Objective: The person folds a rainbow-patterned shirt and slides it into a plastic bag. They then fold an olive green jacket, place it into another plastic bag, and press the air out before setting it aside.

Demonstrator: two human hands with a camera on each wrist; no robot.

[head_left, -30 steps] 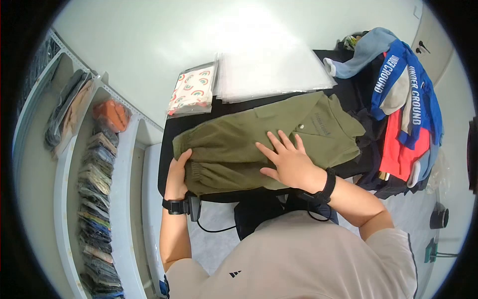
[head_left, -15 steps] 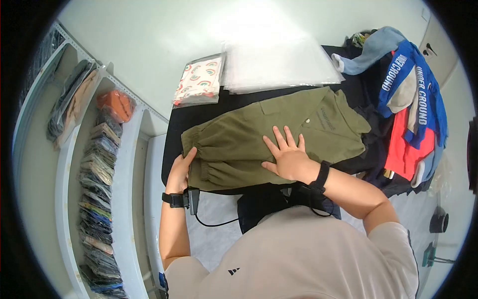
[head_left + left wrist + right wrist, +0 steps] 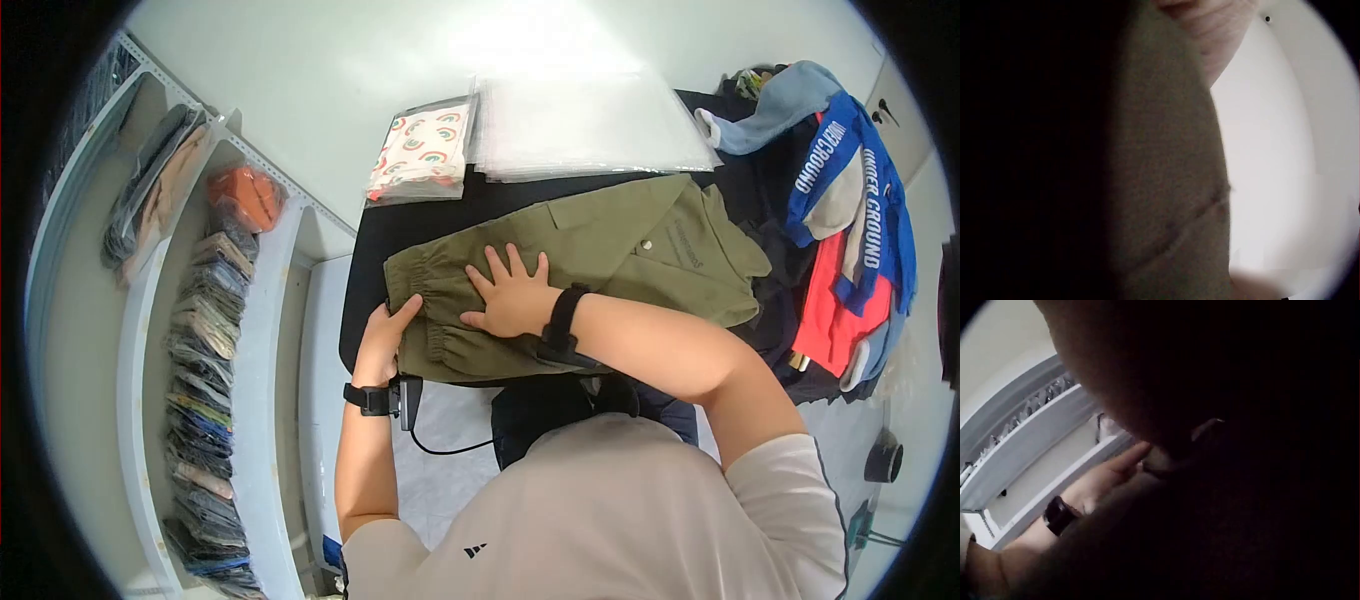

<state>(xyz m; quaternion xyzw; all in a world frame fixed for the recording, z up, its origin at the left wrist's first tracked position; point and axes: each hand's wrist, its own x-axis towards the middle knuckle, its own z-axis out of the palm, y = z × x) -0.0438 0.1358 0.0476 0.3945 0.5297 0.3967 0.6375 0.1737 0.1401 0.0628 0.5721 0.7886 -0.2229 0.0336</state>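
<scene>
An olive green garment [image 3: 600, 235] lies folded flat on the black table [image 3: 370, 260], with a gathered elastic edge at its left end and a small button and printed lettering towards the right. My left hand [image 3: 385, 338] grips that gathered end, thumb on top and the other fingers tucked out of sight beneath. Green fabric [image 3: 1169, 150] with a seam fills the middle of the left wrist view. Fingers spread, my right hand [image 3: 512, 298] rests palm down on the cloth just right of the gathers. Dark shapes cover most of the right wrist view, where the left hand [image 3: 1100, 484] also shows.
Behind the garment lie a bagged rainbow-print item [image 3: 420, 150] and a stack of clear plastic bags [image 3: 595, 125]. Heaped clothes, including a blue lettered garment [image 3: 845, 180] and a red one [image 3: 835, 310], cover the right end. Shelves [image 3: 265, 330] of packed clothes stand at left.
My right hand has slid left across the garment, from its middle to beside the gathered end. My left hand keeps its hold there. The head view has shifted slightly.
</scene>
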